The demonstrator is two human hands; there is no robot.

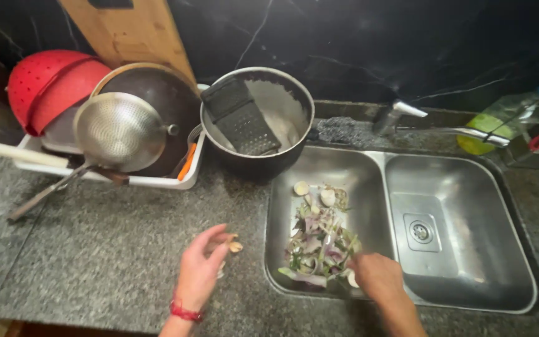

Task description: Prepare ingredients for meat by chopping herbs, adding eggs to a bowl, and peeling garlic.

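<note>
Pinching a garlic clove in my left hand; right hand curls closed on vegetable scraps beneath it.

The double sink of brushed stainless steel has a dull satin sheen, as does the metal tap. Around it the speckled grey granite worktop looks polished yet grainy. The wall of black veined marble is glossy. A fine steel mesh strainer gleams beside a perforated red plastic colander, both in a smooth white plastic rack. The pale wooden board is matt. The papery purple onion skins look damp.
</note>
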